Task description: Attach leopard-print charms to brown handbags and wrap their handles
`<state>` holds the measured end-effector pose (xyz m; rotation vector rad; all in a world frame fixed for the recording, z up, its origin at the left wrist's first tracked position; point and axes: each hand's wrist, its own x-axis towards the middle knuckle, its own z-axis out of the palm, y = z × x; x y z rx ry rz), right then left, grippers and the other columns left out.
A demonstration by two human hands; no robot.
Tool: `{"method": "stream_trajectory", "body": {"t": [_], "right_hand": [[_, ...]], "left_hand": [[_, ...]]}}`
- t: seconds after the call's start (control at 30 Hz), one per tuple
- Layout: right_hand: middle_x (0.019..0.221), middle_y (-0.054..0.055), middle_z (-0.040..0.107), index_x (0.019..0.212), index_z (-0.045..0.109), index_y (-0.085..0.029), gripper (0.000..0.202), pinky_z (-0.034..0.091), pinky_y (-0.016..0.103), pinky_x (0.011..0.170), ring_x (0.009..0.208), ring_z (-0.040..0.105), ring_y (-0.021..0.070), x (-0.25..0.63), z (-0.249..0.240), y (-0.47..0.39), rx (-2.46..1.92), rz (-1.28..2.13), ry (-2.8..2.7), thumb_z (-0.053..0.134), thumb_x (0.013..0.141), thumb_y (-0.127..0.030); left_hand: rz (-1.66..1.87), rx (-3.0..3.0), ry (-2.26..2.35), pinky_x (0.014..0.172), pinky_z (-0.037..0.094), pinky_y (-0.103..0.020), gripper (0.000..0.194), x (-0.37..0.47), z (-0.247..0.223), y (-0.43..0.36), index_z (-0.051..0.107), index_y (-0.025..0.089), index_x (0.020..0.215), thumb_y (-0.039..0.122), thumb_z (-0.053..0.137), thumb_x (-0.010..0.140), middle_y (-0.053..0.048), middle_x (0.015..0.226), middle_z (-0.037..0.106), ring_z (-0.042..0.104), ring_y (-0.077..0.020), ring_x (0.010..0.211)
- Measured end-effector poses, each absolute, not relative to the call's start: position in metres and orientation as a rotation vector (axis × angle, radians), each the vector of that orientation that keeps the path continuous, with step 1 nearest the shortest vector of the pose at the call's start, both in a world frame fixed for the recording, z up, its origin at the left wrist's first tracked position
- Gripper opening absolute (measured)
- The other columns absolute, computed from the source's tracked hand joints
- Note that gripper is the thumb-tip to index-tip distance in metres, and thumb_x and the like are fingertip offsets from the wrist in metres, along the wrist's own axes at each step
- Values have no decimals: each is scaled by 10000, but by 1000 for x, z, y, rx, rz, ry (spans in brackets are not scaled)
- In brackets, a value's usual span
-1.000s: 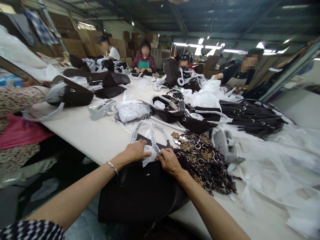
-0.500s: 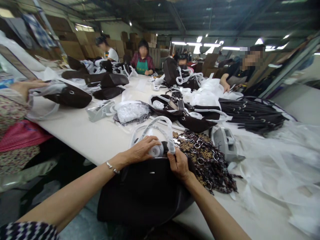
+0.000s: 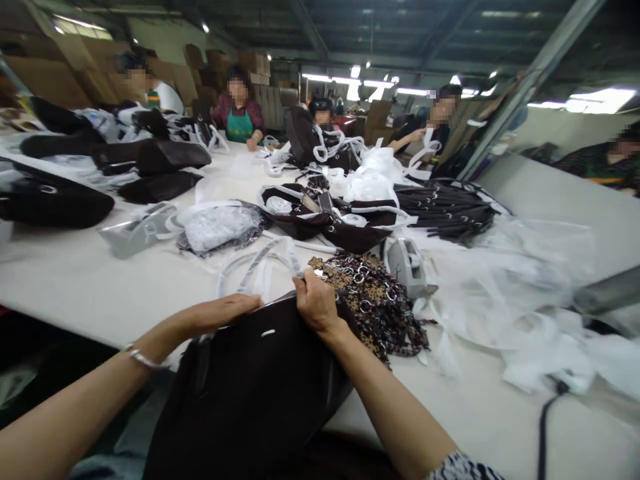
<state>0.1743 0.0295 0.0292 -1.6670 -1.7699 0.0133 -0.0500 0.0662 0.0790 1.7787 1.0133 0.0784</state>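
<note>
Right hand (image 3: 316, 300) has swapped holds: half a second ago it had a wrapped handle, now the grip is thumb and curled fingers pinching the top edge of the black bag (image 3: 250, 387), right of its middle. Left hand (image 3: 227, 310) was over a white roll in the bag's mouth; now it lies along the left end of that edge, fingers out nearly straight. Can't tell if its grip is pinching anything, fingertips are partly lost behind the rim. The roll no longer shows; from here can't say whether it's inside or just hidden. Wrapped handles (image 3: 289, 248) are now loose of both hands, arched beyond the rim on the far side. Bag is at the near edge of the desk (image 3: 100, 287), top edge sloping up to the right, small light tag (image 3: 269, 332) on the facing side, bottom out of frame so no read on what carries it. My take: work has moved off handles and roll and onto the mouth itself, right hand steadying it, left hand working along it. Charm pile (image 3: 370, 293) sits just right of the bag, grey dispenser (image 3: 403, 263) beyond that, plastic-wrapped bundle (image 3: 220, 227) past the handles; none of these touched. Head has swung right, so everything sits further left in view.
</note>
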Motion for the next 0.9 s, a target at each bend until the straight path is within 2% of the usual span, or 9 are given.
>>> {"method": "stream_trajectory", "body": {"t": [0.13, 0.27, 0.33, 0.47, 0.57, 0.63, 0.73, 0.9], "right_hand": [[811, 47, 684, 955, 519, -207, 263, 354, 258, 616, 729, 636, 199, 172, 28, 41, -1794, 28, -1782, 357, 1012, -406], [835, 55, 690, 1000, 514, -205, 288, 376, 265, 637, 756, 649, 210, 172, 23, 50, -1871, 58, -1693, 317, 1023, -414], [846, 63, 692, 1021, 523, -200, 276, 400, 277, 661, 768, 653, 219, 173, 17, 54, -1884, 122, -1632, 338, 1017, -405], [895, 47, 709, 1038, 572, -194, 169, 465, 284, 760, 836, 664, 195, 176, 9, 59, -1733, 375, -1557, 514, 947, -325], [1010, 37, 714, 1142, 562, -193, 227, 487, 256, 818, 907, 663, 149, 193, 17, 48, -1642, 408, -1521, 491, 955, -301], [1057, 42, 707, 1127, 590, -198, 240, 488, 264, 848, 943, 656, 150, 218, 28, 31, -1576, 375, -1500, 447, 972, -313], [999, 46, 713, 986, 663, -202, 234, 476, 305, 882, 930, 646, 178, 271, 46, -2, -1594, 240, -1533, 456, 963, -308], [991, 62, 715, 969, 695, -197, 128, 437, 344, 907, 966, 616, 212, 336, 44, -34, -1899, 129, -1915, 611, 876, -224]], "left_hand": [[-129, 1605, 975, 507, 390, -222, 458, -69, 70, 79, 593, 186, 758, 643, 586, 794, 17, 649, 580, 510, -133, 551], [-71, 1642, 986, 485, 373, -226, 381, -67, 73, 101, 566, 204, 752, 580, 626, 770, 14, 654, 586, 517, -146, 541], [-24, 1830, 1009, 503, 378, -234, 327, -59, 69, 112, 576, 216, 772, 540, 619, 772, 9, 662, 595, 538, -166, 574], [-33, 2306, 1147, 632, 416, -279, 262, -44, 32, 124, 592, 221, 808, 478, 607, 760, -25, 758, 637, 584, -218, 706], [26, 2437, 1183, 683, 418, -299, 284, -42, 1, 122, 580, 213, 818, 495, 561, 788, -41, 816, 642, 585, -230, 758], [133, 2445, 1169, 712, 425, -300, 312, -45, -7, 120, 589, 212, 845, 518, 548, 798, -46, 856, 647, 586, -231, 795], [281, 2343, 1178, 771, 442, -298, 310, -52, 5, 120, 618, 211, 882, 502, 534, 813, -49, 903, 669, 599, -227, 841], [400, 2221, 1206, 807, 450, -288, 306, -55, 62, 105, 643, 217, 927, 485, 520, 847, -30, 928, 697, 615, -229, 878]]}}
